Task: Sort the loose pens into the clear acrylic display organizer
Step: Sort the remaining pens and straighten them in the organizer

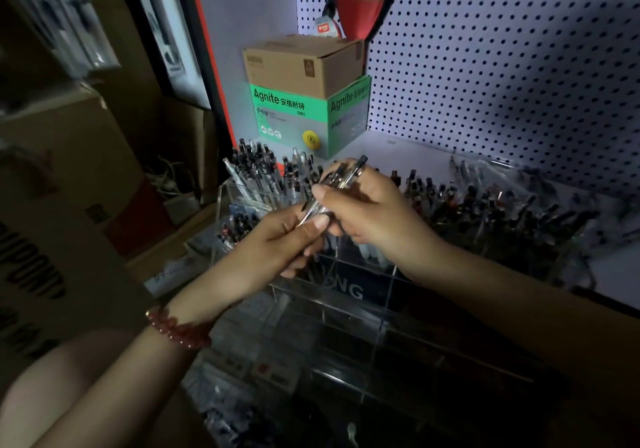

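Several clear-barrelled, black-tipped pens (347, 178) sit bunched above the clear acrylic display organizer (304, 292), the left hand (273, 243) and right hand (374, 215) gripping them with curled fingers (317, 222).

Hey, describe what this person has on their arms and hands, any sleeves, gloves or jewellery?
Both forearms are bare, with no sleeves or gloves in view. The left hand has a bracelet of dark red round beads at its wrist. The right hand shows no watch or band at its wrist. The light is too dim to tell whether there are rings.
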`<state>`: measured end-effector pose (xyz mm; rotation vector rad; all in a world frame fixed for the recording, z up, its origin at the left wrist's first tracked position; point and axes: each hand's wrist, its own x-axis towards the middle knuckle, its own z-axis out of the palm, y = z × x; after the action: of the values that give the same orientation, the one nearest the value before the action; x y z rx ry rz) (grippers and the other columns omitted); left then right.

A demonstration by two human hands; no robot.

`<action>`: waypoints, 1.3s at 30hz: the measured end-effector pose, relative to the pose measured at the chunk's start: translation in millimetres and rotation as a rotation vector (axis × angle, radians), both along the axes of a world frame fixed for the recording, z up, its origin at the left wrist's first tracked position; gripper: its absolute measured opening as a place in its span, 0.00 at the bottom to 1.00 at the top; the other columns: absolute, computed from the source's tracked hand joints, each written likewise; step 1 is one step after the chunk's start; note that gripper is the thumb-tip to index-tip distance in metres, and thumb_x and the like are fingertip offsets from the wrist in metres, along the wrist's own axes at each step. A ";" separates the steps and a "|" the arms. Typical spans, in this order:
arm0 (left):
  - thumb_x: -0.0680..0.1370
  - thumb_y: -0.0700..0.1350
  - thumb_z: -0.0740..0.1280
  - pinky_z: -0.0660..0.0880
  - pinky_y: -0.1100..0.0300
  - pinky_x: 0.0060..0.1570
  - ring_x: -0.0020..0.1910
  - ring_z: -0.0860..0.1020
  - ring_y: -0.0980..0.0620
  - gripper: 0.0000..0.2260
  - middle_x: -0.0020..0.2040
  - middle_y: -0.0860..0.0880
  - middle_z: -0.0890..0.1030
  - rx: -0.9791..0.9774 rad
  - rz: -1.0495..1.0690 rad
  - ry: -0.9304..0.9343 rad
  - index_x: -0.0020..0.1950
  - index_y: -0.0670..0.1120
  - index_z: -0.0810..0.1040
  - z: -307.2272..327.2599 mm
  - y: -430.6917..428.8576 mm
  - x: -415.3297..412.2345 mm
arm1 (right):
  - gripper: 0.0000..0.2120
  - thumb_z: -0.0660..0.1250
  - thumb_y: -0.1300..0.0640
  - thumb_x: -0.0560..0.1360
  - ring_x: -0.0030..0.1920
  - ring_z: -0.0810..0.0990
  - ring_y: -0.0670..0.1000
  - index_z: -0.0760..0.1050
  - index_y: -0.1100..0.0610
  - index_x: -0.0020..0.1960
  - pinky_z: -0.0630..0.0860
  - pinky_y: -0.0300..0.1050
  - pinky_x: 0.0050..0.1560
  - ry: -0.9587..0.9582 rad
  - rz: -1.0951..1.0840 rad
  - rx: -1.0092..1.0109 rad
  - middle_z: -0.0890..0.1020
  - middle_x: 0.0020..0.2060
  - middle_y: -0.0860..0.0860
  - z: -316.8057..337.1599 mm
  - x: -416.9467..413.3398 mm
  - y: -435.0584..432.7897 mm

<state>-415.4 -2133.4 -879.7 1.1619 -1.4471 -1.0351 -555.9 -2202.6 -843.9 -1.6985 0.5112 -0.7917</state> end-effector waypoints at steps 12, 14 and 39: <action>0.69 0.36 0.75 0.75 0.63 0.55 0.52 0.77 0.58 0.17 0.54 0.51 0.78 -0.116 0.406 -0.696 0.55 0.48 0.79 -27.1 0.0 33.3 | 0.08 0.62 0.59 0.77 0.24 0.72 0.49 0.65 0.51 0.43 0.71 0.51 0.27 0.214 -0.241 -0.705 0.71 0.25 0.49 -24.6 -3.8 -14.3; 0.67 0.35 0.76 0.72 0.59 0.56 0.54 0.76 0.52 0.18 0.54 0.48 0.77 -0.136 0.431 -0.760 0.55 0.46 0.80 -30.3 -2.0 32.6 | 0.07 0.62 0.59 0.77 0.23 0.73 0.52 0.64 0.49 0.44 0.71 0.54 0.25 0.252 -0.230 -0.745 0.72 0.24 0.52 -35.1 -0.4 -15.3; 0.69 0.38 0.74 0.70 0.60 0.47 0.52 0.75 0.51 0.13 0.50 0.50 0.78 -0.079 0.560 -0.829 0.51 0.49 0.80 -33.5 8.0 30.9 | 0.09 0.65 0.54 0.78 0.29 0.74 0.39 0.70 0.55 0.41 0.67 0.36 0.31 0.644 -0.016 -0.310 0.83 0.38 0.50 -84.6 18.2 -11.0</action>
<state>-384.5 -2125.3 -913.2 1.9134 -1.5827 -0.0797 -537.6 -2213.6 -928.6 -2.2460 0.8713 -0.3249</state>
